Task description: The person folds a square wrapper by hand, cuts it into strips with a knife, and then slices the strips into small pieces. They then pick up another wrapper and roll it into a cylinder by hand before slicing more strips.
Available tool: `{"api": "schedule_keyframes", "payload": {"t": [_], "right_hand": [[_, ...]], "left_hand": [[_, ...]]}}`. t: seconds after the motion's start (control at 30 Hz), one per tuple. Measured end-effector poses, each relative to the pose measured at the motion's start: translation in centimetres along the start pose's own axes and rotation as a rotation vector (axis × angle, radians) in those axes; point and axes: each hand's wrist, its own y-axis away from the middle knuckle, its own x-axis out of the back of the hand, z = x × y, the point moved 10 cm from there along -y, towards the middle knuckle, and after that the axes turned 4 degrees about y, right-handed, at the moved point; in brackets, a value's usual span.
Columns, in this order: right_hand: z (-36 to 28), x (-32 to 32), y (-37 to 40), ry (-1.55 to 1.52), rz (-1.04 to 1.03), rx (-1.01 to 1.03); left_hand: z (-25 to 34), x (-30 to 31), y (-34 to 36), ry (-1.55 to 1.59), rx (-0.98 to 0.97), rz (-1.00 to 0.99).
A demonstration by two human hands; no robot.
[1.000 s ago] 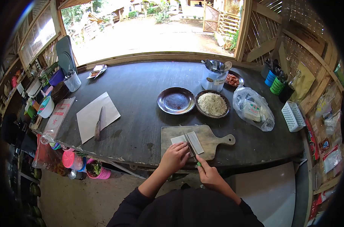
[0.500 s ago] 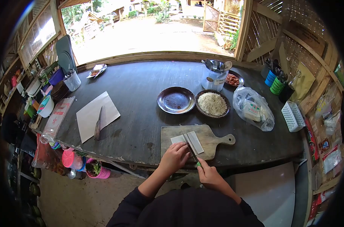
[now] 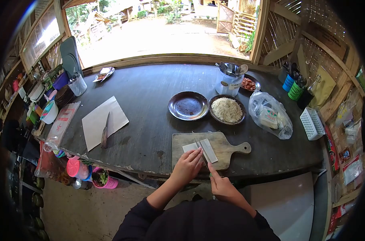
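Observation:
A wooden cutting board (image 3: 230, 148) lies near the front edge of the dark table, its handle pointing right. On it is a pale, flat slab (image 3: 188, 148), with a separated strip (image 3: 210, 152) on its right side. My right hand (image 3: 222, 187) is closed round the green handle of a kitchen knife (image 3: 201, 148). The blade runs diagonally between the slab and the strip. My left hand (image 3: 186, 168) presses the slab down from the left, fingers bent together beside the blade. Its fingertips partly hide the slab.
Behind the board are a dark plate (image 3: 188, 105), a plate of pale shreds (image 3: 227, 110) and a plastic bag (image 3: 269, 116). A cutlery tub (image 3: 229, 83) stands farther back. Leftward, a second knife (image 3: 105, 132) lies on white paper (image 3: 95, 127). A white basket (image 3: 312, 123) is at right.
The fingers of my left hand have shifted slightly against the blade, and my right hand has tilted a little on the knife handle. The slab and strip look unchanged.

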Motion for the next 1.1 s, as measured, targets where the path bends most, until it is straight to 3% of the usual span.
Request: {"api": "schedule_keyframes", "payload": {"t": [0.1, 0.3, 0.6, 0.77, 0.87, 1.1], "right_hand": [[-0.3, 0.2, -0.1, 0.009, 0.053, 0.067], [-0.5, 0.2, -0.2, 0.048, -0.023, -0.014], [-1.0, 0.4, -0.5, 0.105, -0.025, 0.02], [-0.5, 0.1, -0.9, 0.143, -0.048, -0.008], [-0.4, 0.0, -1.1, 0.144, -0.047, 0.005], [-1.2, 0.4, -1.8, 0.13, -0.022, 0.022]], "left_hand": [[-1.0, -0.6, 0.3, 0.053, 0.069, 0.007], [-1.2, -1.2, 0.4, 0.018, 0.092, -0.041], [-1.8, -2.2, 0.6, 0.039, 0.15, -0.111], [-2.2, -0.5, 0.5, 0.158, 0.254, 0.035], [-2.2, -2.0, 0.8, 0.065, 0.186, -0.087], [-2.3, -2.0, 0.7, 0.076, 0.197, -0.086]]}}
